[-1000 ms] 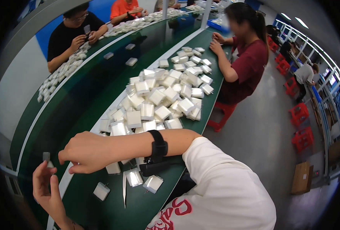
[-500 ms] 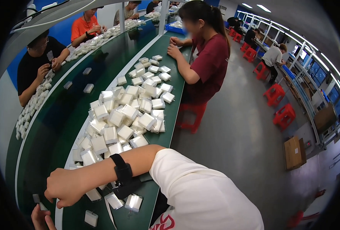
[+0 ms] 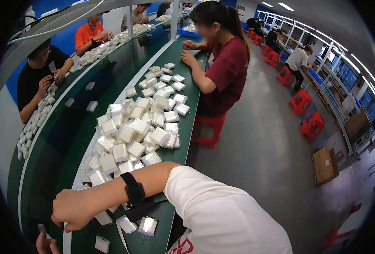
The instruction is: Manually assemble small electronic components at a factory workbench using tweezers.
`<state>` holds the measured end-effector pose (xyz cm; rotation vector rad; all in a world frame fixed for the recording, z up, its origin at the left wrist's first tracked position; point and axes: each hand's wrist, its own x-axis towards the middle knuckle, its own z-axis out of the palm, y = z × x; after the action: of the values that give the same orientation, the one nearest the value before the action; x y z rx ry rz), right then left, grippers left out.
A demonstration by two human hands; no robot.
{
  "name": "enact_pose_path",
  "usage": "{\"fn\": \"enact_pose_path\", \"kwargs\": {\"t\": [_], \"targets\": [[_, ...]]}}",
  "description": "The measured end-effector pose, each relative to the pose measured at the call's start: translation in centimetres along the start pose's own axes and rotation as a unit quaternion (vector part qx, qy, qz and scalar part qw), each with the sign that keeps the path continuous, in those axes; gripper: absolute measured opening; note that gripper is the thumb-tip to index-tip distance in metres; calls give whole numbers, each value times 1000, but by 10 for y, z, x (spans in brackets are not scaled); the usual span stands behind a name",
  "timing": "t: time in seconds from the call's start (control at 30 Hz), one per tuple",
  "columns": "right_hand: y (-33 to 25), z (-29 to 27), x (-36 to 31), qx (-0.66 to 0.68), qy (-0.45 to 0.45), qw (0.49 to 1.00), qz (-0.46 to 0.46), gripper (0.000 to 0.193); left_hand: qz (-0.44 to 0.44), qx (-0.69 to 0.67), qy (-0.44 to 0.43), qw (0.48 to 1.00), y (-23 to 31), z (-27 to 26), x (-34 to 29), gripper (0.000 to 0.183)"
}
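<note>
My left hand is at the lower left edge, partly cut off. Its fingers are closed around a small whitish piece with a grey end; its kind is unclear. Just above and to the right, my right hand hangs over the table's pale divider strip with its fingers curled downward. Whatever it may hold is hidden under the knuckles. Beneath and beyond my right forearm lies a large heap of white plug adapters with clear film about them. A few loose ones, such as a single adapter, lie nearer me.
A dark green conveyor belt runs along the left with several adapters on it. Across it, co-workers handle similar pieces. A person in a maroon shirt sits ahead on a red stool. A cardboard box stands at right.
The whole view has shifted slightly. My left hand and its piece sit a little lower in the picture. The right hand keeps nearly the same curled pose.
</note>
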<state>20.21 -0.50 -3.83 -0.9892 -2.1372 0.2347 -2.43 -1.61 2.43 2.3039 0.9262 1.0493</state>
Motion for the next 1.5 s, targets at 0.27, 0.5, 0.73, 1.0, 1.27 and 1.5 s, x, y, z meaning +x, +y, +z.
{"fn": "enact_pose_path", "kwargs": {"t": [0.27,0.5,0.73,1.0,1.27,1.5], "targets": [[1,5,0,0,-15,1000,5,22,3,23,6,1000,1,-1,-1,23],[2,7,0,-13,-30,999,12,22,21,21,16,999,1,-1,-1,23],[4,8,0,-18,-41,999,15,24,12,45,13,999,3,-1,0,23],[6,9,-2,-21,-48,999,10,24,25,66,3,997,6,-1,2,22],[1,8,-2,-33,-46,998,-6,25,33,87,0,996,8,-3,0,22],[-12,-8,1,-30,-85,996,26,24,33,71,15,997,-6,-6,-7,34]]}}
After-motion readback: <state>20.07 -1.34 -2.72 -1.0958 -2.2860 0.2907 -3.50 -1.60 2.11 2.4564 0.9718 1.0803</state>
